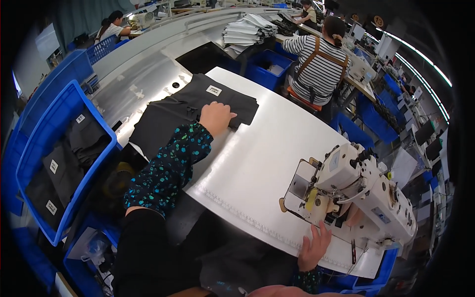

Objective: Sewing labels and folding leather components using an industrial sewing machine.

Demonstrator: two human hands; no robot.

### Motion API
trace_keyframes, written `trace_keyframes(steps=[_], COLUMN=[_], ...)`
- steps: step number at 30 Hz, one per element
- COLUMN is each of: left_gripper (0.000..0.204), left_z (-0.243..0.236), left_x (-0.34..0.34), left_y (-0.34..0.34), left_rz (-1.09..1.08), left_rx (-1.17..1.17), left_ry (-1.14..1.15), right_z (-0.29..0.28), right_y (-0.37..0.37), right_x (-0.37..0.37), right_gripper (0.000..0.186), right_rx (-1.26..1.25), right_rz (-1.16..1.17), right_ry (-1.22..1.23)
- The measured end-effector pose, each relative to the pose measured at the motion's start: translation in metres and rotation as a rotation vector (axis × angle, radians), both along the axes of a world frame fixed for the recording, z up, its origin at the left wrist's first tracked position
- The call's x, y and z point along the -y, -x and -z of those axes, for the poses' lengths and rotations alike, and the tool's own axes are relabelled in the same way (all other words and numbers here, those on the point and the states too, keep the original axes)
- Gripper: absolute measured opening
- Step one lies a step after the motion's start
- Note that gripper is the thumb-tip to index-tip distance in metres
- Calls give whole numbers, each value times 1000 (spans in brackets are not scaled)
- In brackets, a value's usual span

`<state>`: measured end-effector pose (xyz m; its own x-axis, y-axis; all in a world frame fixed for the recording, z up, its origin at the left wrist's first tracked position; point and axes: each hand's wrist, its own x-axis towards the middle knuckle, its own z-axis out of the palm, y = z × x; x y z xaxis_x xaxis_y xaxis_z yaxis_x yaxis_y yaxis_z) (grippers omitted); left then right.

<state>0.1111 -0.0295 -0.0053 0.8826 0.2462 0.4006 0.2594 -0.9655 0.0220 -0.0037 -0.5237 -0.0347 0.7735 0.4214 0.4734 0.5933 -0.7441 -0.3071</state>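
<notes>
My left hand [214,119], in a patterned sleeve cover, reaches to a stack of dark grey fabric pieces [168,119] on the upper left of the white worktable [262,178], fingers curled onto the cloth. A white label [213,90] lies on the top piece. Lower right, my right hand [314,246] has its fingers apart, holding nothing, at the table beside the plate of a white industrial sewing machine [371,198]. Small snips [353,251] lie to that hand's right.
A blue bin [111,133] at left holds dark labelled fabric. Steel surface [123,99] adjoins the table. A co-worker in stripes [321,69] sits ahead, near another blue bin [267,64] and piled pieces [245,32]. Other workers [114,29] sit farther back.
</notes>
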Motion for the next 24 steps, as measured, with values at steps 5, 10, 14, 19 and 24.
trace_keyframes(steps=[5,10,14,19,24], left_gripper=[26,27,27,30,31], left_z=[28,19,29,15,20], left_x=[-23,-33,-26,-27,-46], left_y=[-14,-11,-7,-11,-9], left_rz=[-23,-53,11,-53,-61], left_rx=[222,46,206,-111,-74], left_ry=[146,586,433,528,652], right_z=[1,0,0,3,6], right_y=[1,2,0,0,1], right_x=[-3,-4,-5,-4,-5], right_gripper=[36,33,32,31,31], right_rx=[22,70,91,93,98], right_rz=[-15,-4,-8,-2,-12], right_ry=[-9,11,9,-7,-16])
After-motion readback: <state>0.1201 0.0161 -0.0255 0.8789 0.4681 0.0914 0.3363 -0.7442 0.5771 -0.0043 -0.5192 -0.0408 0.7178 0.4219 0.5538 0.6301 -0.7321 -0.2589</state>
